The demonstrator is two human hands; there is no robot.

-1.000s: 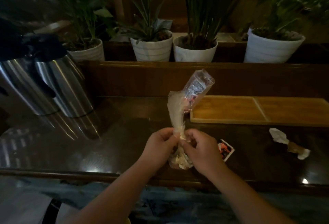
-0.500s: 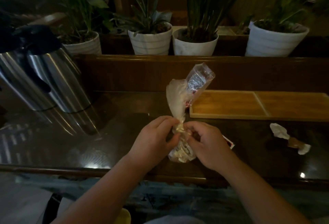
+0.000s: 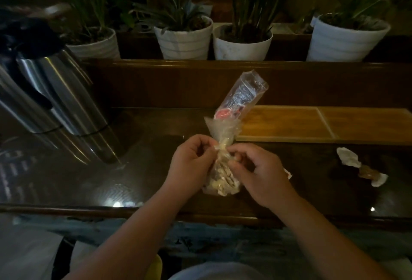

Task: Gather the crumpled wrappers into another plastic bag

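Observation:
A clear plastic bag (image 3: 223, 175) with pale food pieces in its lower part stands above the dark glossy table (image 3: 138, 164). Its long empty top (image 3: 242, 99), with red print, sticks up and leans right. My left hand (image 3: 191, 161) pinches the twisted neck of the bag from the left. From the right, my right hand (image 3: 258, 172) pinches the same neck with thumb and fingers. Both hands sit close together near the table's front edge.
Two steel thermos jugs (image 3: 55, 92) stand at the left. A wooden tray (image 3: 323, 123) lies at the right back, a wrapped candy (image 3: 365, 170) in front of it. A small card (image 3: 288, 174) peeks from behind my right hand. Several white plant pots (image 3: 185, 41) line the ledge behind.
The bag's neck has been twisted tighter and the empty top now leans further right. Both hands have shifted slightly around the neck, and the card is mostly hidden behind my right hand.

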